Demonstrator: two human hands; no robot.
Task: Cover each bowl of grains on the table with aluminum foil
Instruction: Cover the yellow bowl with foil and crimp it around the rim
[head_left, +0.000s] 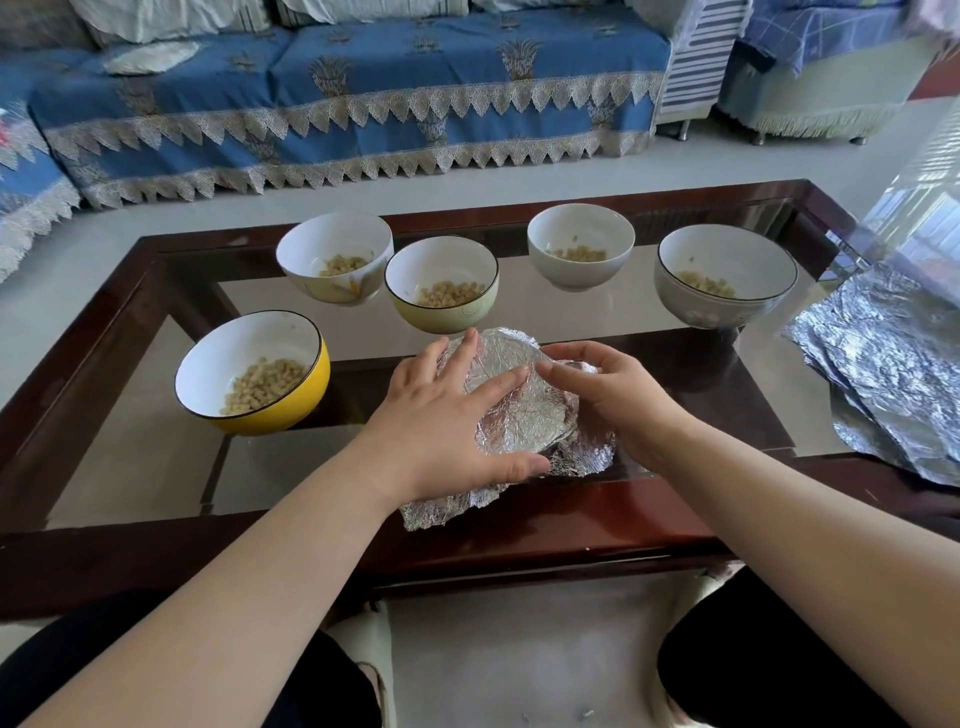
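A bowl draped in crinkled aluminum foil (524, 400) stands near the table's front edge, its rim showing through the sheet. My left hand (447, 415) lies flat on the foil's left side, fingers straight, thumb along the near rim. My right hand (608, 389) curls round the right rim and presses the foil down. Behind stand uncovered bowls of grains: a yellow bowl (291, 410) at the left, a white flowered bowl (311, 280), a pale green bowl (467, 312), a white bowl (597, 270) and a grey bowl (691, 306).
Spare foil sheets (893, 374) lie stacked at the table's right edge. The table (130, 457) has a glass top in a dark wooden frame. A blue covered sofa (337, 104) stands beyond it. My knees are under the front edge.
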